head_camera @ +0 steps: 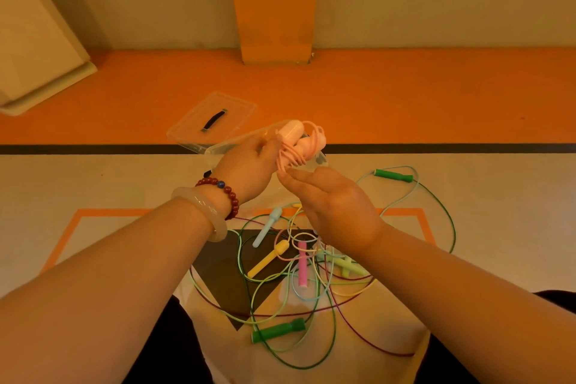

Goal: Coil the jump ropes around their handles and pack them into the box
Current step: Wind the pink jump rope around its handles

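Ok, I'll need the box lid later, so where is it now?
In the head view the clear lid lies flat on the orange floor strip, slightly left of centre, just beyond the open clear box.

Forearms extended, the left hand [249, 170] grips a pale pink coiled jump rope [299, 140]; the right hand [336, 206], just beside, pinches its cord.

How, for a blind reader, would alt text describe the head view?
A left hand holds a coiled pink jump rope near a clear box; the right hand pinches its cord. Loose ropes lie tangled on the floor.
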